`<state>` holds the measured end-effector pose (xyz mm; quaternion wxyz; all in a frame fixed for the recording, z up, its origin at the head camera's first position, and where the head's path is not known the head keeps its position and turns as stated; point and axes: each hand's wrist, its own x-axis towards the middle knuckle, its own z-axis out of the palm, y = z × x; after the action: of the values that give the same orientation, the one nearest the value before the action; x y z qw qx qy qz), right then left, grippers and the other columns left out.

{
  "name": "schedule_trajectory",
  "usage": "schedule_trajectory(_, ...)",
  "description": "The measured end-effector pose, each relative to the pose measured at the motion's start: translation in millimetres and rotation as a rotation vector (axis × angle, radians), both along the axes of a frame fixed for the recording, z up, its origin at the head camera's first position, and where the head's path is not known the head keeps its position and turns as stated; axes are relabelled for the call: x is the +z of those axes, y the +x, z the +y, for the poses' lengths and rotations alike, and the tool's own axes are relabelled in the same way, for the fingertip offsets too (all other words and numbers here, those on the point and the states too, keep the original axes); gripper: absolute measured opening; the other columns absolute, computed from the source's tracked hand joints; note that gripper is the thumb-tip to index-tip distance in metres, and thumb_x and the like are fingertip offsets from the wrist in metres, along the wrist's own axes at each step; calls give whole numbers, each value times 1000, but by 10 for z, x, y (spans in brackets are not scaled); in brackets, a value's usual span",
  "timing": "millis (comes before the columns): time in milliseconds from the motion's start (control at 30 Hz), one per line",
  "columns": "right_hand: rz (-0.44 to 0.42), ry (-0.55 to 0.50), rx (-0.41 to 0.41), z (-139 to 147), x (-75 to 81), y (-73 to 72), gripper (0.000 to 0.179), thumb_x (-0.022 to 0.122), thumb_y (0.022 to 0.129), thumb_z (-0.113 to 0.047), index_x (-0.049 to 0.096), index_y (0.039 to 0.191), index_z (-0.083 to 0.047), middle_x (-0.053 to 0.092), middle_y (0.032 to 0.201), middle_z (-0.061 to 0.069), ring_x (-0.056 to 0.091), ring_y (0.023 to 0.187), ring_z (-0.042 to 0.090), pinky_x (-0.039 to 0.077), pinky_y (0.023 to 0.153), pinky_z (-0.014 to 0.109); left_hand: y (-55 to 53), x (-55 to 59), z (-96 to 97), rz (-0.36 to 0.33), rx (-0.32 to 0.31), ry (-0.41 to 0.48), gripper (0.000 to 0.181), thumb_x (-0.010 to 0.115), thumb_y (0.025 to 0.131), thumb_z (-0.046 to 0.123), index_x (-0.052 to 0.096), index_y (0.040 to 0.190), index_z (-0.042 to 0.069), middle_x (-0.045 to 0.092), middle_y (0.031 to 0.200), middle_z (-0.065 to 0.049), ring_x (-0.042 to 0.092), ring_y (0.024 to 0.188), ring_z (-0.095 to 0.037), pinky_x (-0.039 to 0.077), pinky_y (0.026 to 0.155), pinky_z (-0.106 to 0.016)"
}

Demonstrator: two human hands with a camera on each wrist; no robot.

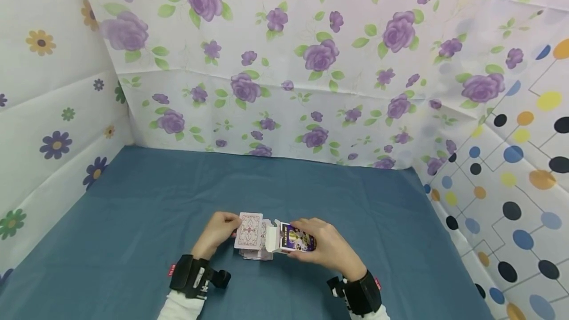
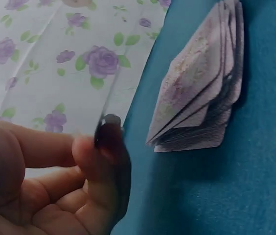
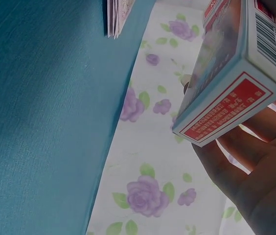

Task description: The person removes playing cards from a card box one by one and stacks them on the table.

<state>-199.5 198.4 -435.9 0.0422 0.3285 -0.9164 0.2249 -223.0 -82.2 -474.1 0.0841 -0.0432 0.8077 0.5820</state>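
A loose pile of playing cards [image 1: 249, 233] with red-patterned backs lies on the blue cloth, its edges uneven and its upper cards shifted to the left. My left hand [image 1: 218, 233] is at the pile's left side, fingers loosely curled. In the left wrist view, its fingertips [image 2: 108, 137] appear apart from the cards [image 2: 192, 83], and no card shows between them. My right hand [image 1: 326, 243] grips a card box [image 1: 297, 238] lying on its side, its white flap end towards the pile. The right wrist view shows the box's [image 3: 226, 112] red-printed end and barcode; its inside is hidden.
Blue cloth [image 1: 284, 186] covers the table. Flowered sheeting [image 1: 284, 63] rises behind it, with patterned sheets [image 1: 49, 88] at the left and a dotted sheet [image 1: 520, 186] at the right. Both wrists wear black straps [image 1: 191, 275].
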Motion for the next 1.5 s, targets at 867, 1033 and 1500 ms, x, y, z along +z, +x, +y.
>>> schedule_trajectory(867, 2, 15, -4, -2, -39, -19, 58, 70, 83, -53, 62, 129, -18, 67, 120, 2, 62, 95, 11, 50, 74, 27, 0, -163, 115, 65, 74, -249, 15, 64, 87, 9, 71, 79, 0, 64, 62, -8, 55, 53, -17, 38, 51, -27)
schedule_trajectory(1033, -1, 12, 1, -9, -37, -23, 57, 71, 82, -51, 63, 128, -18, 68, 119, 2, 63, 96, 12, 51, 76, 28, 7, -145, 141, 87, 80, -278, 16, 64, 87, 9, 71, 77, -1, 64, 62, -8, 55, 51, -16, 37, 48, -27)
schedule_trajectory(1500, 0, 23, 0, -19, -40, -16, 57, 70, 83, -52, 62, 128, -19, 67, 120, 2, 63, 99, 12, 52, 79, 31, 36, -159, 218, 144, 91, -341, 18, 67, 86, 11, 67, 71, 2, 60, 61, -6, 51, 52, -15, 39, 50, -28)
